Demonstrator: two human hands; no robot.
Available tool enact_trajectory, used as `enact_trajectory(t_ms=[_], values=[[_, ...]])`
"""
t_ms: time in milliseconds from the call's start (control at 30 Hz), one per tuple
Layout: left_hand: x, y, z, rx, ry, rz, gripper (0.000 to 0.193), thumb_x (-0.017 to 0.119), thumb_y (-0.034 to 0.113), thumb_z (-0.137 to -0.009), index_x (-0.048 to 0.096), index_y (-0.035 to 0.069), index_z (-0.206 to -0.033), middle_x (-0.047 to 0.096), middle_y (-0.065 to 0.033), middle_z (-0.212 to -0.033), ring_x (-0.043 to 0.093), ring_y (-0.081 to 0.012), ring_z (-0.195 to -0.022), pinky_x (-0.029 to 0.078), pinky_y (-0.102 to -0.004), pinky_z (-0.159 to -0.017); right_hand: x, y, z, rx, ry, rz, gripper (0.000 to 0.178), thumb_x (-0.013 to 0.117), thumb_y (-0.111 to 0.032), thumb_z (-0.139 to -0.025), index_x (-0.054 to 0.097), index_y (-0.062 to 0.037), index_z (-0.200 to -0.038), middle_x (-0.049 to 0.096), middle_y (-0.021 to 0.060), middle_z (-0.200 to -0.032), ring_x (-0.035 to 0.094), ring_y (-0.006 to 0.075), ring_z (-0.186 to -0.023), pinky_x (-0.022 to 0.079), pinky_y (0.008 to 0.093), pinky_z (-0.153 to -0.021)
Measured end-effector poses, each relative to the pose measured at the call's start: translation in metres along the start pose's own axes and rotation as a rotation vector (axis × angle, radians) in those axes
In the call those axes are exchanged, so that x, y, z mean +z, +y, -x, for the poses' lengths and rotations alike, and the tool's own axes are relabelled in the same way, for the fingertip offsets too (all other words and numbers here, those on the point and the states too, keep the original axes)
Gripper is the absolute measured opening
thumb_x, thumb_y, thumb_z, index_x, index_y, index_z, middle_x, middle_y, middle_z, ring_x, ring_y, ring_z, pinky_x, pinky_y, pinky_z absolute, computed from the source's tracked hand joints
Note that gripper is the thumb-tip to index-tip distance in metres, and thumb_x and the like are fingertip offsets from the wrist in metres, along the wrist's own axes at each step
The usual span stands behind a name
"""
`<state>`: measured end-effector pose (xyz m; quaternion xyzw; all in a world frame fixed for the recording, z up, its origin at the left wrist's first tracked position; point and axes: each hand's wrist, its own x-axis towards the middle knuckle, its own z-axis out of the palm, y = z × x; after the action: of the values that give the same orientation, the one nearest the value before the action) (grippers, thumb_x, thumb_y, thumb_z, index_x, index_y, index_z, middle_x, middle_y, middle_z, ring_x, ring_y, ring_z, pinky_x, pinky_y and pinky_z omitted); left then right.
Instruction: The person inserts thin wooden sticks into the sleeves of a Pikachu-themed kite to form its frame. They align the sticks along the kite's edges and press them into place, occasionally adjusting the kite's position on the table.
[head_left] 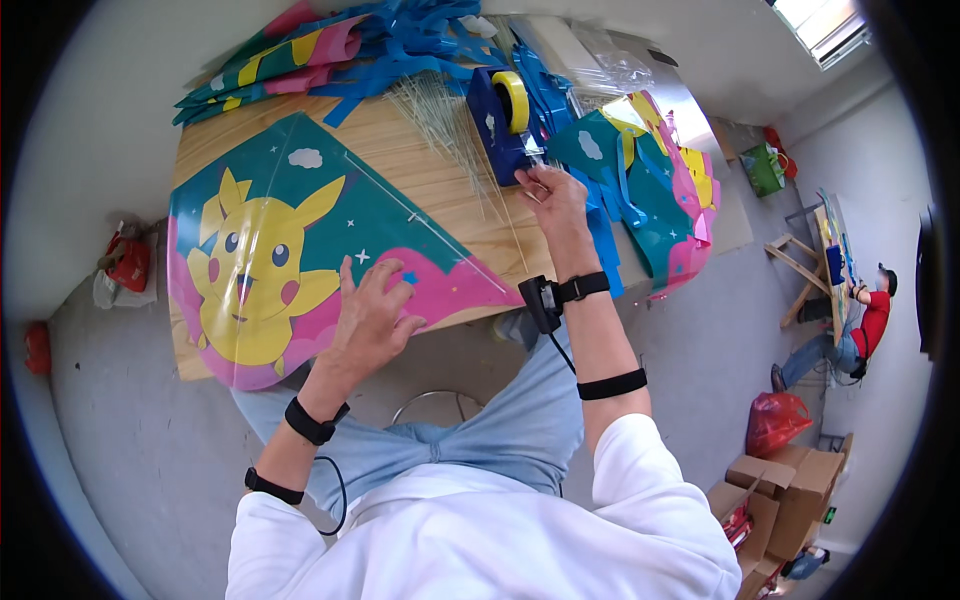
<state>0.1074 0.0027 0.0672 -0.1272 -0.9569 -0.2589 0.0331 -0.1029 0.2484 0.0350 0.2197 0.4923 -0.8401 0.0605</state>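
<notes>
A kite sheet (265, 260) in green and pink, printed with a yellow cartoon animal, lies flat on the wooden table (375, 140). A thin white stick (398, 203) runs along its right slanted edge. My left hand (372, 318) rests on the pink part with its fingers spread. A blue tape dispenser (486, 128) holding a roll of yellowish tape (518, 103) stands further back. At its near end, my right hand (557, 205) pinches the end of the clear tape (533, 148); the fingertips are partly hidden.
Thin pale sticks (445, 120) lie left of the dispenser. Blue ribbons (420, 35) and folded kite sheets (275, 65) are heaped at the back. Another kite sheet (655, 235) hangs over the right edge. Cardboard boxes (800, 490) and a person in red (872, 325) are far right.
</notes>
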Motion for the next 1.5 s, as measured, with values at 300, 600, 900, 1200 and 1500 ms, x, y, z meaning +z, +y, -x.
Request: enact_trajectory(t_ms=[300,600,900,1200,1500], values=[[0.001,-0.011,0.006,-0.029,0.004,-0.032,0.034,0.074,0.025,-0.076,0.064,0.004,-0.1,0.051,-0.0172,-0.127,0.046,-0.0326,-0.124,0.014,-0.065,-0.11,-0.009,0.015,-0.01,-0.122,-0.068,0.069,0.01,0.065,-0.004,-0.084,0.062,0.0022,-0.091,0.068,0.012,-0.084,0.071,0.0283,-0.078,0.053,0.0383,-0.071],[-0.005,-0.025,0.009,-0.059,0.051,-0.046,0.03,0.073,0.026,-0.077,0.064,0.005,-0.096,0.052,-0.0147,-0.126,0.046,-0.0314,-0.125,0.013,-0.0619,-0.112,-0.03,0.02,-0.017,-0.499,0.246,1.094,0.008,0.067,-0.007,-0.075,0.066,0.0011,-0.074,0.062,0.0086,-0.064,0.061,0.0157,-0.062,0.046,0.0313,-0.057],[-0.002,-0.043,-0.008,-0.064,0.067,-0.087,0.033,0.075,0.024,-0.074,0.063,0.003,-0.097,0.052,-0.0124,-0.131,0.041,-0.0295,-0.132,0.015,-0.0627,-0.112,0.095,0.041,0.0,-0.459,-0.846,1.466,0.011,0.064,-0.012,-0.071,0.068,-0.003,-0.076,0.067,0.0165,-0.074,0.064,0.0336,-0.074,0.049,0.0424,-0.066],[0.006,-0.056,-0.036,-0.017,0.041,-0.079,0.033,0.076,0.025,-0.072,0.064,0.001,-0.091,0.053,-0.012,-0.131,0.039,-0.0298,-0.133,0.017,-0.0641,-0.111,0.137,0.081,-0.011,-0.536,-0.872,1.967,0.014,0.066,-0.018,-0.072,0.071,-0.0067,-0.08,0.068,0.0174,-0.084,0.065,0.0355,-0.081,0.05,0.0439,-0.068],[0.018,-0.062,-0.054,0.005,0.031,-0.089,0.034,0.078,0.023,-0.068,0.064,0.001,-0.09,0.053,-0.0113,-0.13,0.04,-0.0283,-0.132,0.018,-0.0639,-0.111,0.152,0.077,-0.002,-0.494,-0.907,2.089,0.023,0.056,-0.01,-0.074,0.07,-0.0027,-0.09,0.068,0.0216,-0.098,0.065,0.0397,-0.096,0.052,0.047,-0.081]])
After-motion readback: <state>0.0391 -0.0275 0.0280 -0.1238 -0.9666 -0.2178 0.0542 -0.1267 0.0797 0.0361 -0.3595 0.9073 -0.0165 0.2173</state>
